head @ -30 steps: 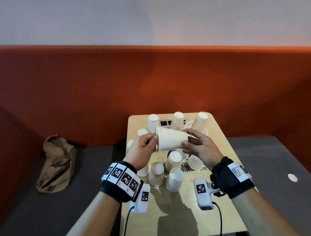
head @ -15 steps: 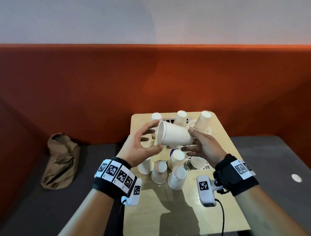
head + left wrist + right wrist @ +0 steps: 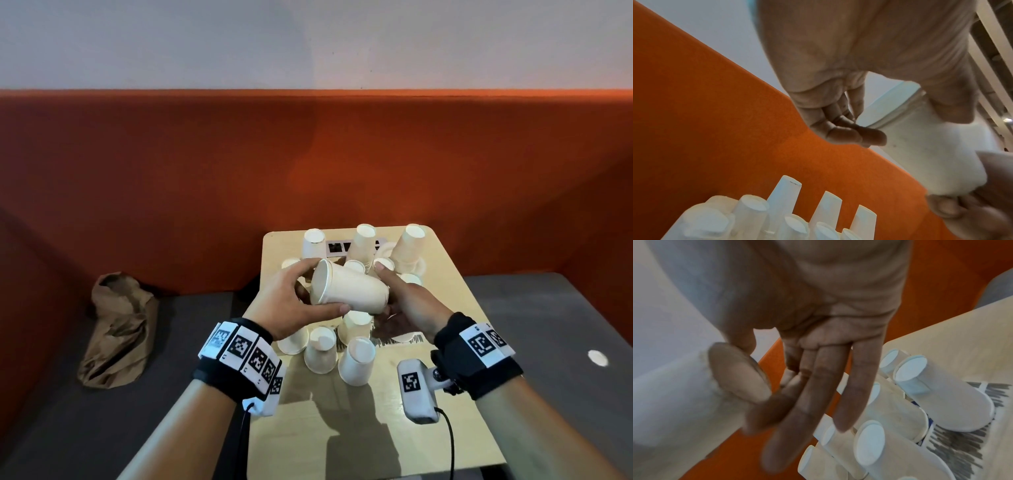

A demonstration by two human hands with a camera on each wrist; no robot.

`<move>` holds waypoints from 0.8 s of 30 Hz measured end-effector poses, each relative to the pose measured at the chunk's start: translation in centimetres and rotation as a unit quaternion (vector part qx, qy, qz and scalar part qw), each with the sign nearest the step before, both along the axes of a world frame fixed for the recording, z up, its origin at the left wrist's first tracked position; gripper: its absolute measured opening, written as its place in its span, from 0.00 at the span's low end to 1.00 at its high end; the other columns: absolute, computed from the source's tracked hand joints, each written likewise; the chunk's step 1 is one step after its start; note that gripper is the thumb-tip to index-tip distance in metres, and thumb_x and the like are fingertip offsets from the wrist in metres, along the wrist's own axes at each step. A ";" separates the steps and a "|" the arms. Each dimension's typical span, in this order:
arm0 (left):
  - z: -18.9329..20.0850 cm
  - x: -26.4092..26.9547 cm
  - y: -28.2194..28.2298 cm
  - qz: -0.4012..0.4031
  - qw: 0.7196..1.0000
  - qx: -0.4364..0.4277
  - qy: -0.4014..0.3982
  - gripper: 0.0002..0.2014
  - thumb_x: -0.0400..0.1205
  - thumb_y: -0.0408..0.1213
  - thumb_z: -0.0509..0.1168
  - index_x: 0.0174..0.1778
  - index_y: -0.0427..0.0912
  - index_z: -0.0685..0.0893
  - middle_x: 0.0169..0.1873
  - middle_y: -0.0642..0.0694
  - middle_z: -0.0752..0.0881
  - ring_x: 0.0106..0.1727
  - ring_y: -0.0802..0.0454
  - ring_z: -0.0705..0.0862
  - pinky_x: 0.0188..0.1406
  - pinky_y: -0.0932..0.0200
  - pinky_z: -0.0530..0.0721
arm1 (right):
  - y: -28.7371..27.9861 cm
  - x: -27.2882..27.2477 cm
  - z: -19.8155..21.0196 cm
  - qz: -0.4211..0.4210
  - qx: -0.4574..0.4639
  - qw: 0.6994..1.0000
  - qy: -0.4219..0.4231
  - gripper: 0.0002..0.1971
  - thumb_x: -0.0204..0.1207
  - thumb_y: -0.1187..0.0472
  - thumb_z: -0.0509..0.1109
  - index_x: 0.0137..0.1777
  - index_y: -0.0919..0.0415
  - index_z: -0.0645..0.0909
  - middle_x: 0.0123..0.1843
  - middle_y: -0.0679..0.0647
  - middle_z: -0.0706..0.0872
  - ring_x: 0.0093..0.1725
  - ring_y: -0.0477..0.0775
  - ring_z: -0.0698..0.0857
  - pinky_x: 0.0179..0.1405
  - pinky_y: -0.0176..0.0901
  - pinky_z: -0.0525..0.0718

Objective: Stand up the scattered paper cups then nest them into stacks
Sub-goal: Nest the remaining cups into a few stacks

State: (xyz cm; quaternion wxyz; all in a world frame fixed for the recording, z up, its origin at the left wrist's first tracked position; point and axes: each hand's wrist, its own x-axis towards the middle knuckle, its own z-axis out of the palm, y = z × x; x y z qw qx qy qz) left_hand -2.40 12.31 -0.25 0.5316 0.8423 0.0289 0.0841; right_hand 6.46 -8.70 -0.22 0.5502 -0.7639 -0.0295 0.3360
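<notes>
Both hands hold a white paper cup (image 3: 349,287) sideways over the tan wooden table (image 3: 445,428).
Head: left hand (image 3: 294,301) grips its rim end and right hand (image 3: 411,308) pinches its base; upside-down paper cups (image 3: 320,353) stand at 6 o'clock. Left wrist: cup at 3 o'clock, beside curled fingers (image 3: 846,134). Right wrist: fingers straight, base at 9 o'clock.

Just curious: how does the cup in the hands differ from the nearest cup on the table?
The held cup lies sideways in the air; the nearest cup stands upside down on the table. The left hand and right hand grip the held cup; the nearest cup is untouched. Both are plain pale paper.
</notes>
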 end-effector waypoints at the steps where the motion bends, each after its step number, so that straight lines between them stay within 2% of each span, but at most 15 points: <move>1: -0.2 0.1 0.1 0.013 1.000 -0.008 0.004 0.32 0.63 0.50 0.85 0.63 0.53 0.83 0.48 0.53 0.85 0.26 0.64 0.75 0.28 0.71 0.74 | -0.1 0.1 -0.1 0.006 -0.006 1.000 -0.011 0.36 0.77 0.28 0.60 0.49 0.66 0.83 0.35 0.63 0.89 0.33 0.64 0.90 0.58 0.70 0.85; 4: -1.1 0.4 0.5 0.060 0.997 -0.050 0.012 0.30 0.60 0.57 0.84 0.55 0.53 0.85 0.46 0.54 0.88 0.31 0.64 0.81 0.33 0.68 0.78 | -0.3 0.1 -0.2 0.003 0.032 0.998 -0.053 0.21 0.81 0.37 0.64 0.61 0.52 0.83 0.56 0.60 0.91 0.46 0.63 0.93 0.55 0.60 0.88; 6: -1.7 0.7 0.6 0.068 0.995 -0.070 0.019 0.32 0.57 0.60 0.84 0.54 0.54 0.85 0.48 0.55 0.89 0.39 0.61 0.86 0.40 0.64 0.82 | -0.4 0.0 -0.3 -0.004 0.086 0.995 -0.058 0.15 0.83 0.47 0.68 0.65 0.51 0.82 0.61 0.58 0.89 0.49 0.63 0.93 0.50 0.53 0.88; 8: -1.9 0.9 0.4 0.048 0.994 -0.095 0.028 0.35 0.57 0.57 0.86 0.59 0.54 0.83 0.53 0.54 0.88 0.46 0.54 0.89 0.45 0.60 0.87 | -0.3 0.1 -0.4 -0.008 0.117 0.991 -0.056 0.13 0.83 0.53 0.69 0.66 0.53 0.82 0.60 0.60 0.90 0.49 0.65 0.93 0.47 0.48 0.88; 11: -1.7 1.5 -0.4 0.017 0.990 -0.138 0.023 0.37 0.59 0.50 0.87 0.62 0.53 0.81 0.58 0.52 0.87 0.54 0.51 0.89 0.52 0.55 0.89 | -0.5 0.4 -0.5 -0.031 0.143 0.988 -0.051 0.12 0.81 0.56 0.72 0.62 0.56 0.83 0.58 0.63 0.91 0.47 0.65 0.93 0.45 0.47 0.89; 14: -1.2 2.2 -1.2 0.005 0.988 -0.153 0.018 0.36 0.60 0.51 0.86 0.62 0.52 0.81 0.58 0.49 0.88 0.57 0.49 0.89 0.54 0.54 0.89 | -0.8 0.8 -0.5 -0.056 0.184 0.981 -0.022 0.12 0.80 0.57 0.73 0.62 0.57 0.84 0.60 0.62 0.90 0.50 0.67 0.93 0.46 0.48 0.90; 17: -1.1 3.4 -2.0 -0.004 0.987 -0.160 0.011 0.35 0.64 0.47 0.85 0.66 0.50 0.79 0.59 0.49 0.86 0.58 0.48 0.88 0.54 0.52 0.89 | -0.8 1.7 -0.4 -0.089 0.234 0.968 -0.003 0.15 0.80 0.59 0.73 0.65 0.58 0.83 0.61 0.63 0.89 0.50 0.69 0.92 0.39 0.45 0.90; 19: -1.1 4.5 -2.5 -0.006 0.986 -0.165 0.005 0.36 0.64 0.50 0.84 0.67 0.53 0.79 0.60 0.51 0.86 0.59 0.53 0.87 0.52 0.53 0.89 | -1.0 2.7 -0.2 -0.099 0.237 0.966 -0.029 0.15 0.80 0.59 0.73 0.65 0.58 0.83 0.60 0.63 0.89 0.50 0.66 0.92 0.38 0.44 0.90; 21: -0.9 5.4 -3.0 0.000 0.983 -0.185 -0.004 0.32 0.64 0.54 0.80 0.65 0.54 0.82 0.58 0.51 0.87 0.58 0.54 0.87 0.50 0.56 0.88 | -1.3 3.6 -0.1 -0.084 0.222 0.968 -0.079 0.14 0.80 0.61 0.73 0.65 0.57 0.82 0.59 0.60 0.88 0.50 0.57 0.91 0.41 0.44 0.90; 24: -0.9 7.0 -3.5 0.020 0.984 -0.177 0.000 0.27 0.67 0.54 0.79 0.61 0.53 0.85 0.55 0.49 0.89 0.56 0.49 0.88 0.51 0.54 0.89 | -2.2 5.3 0.1 -0.049 0.213 0.969 -0.118 0.15 0.80 0.64 0.73 0.66 0.58 0.81 0.59 0.58 0.87 0.51 0.50 0.88 0.41 0.43 0.90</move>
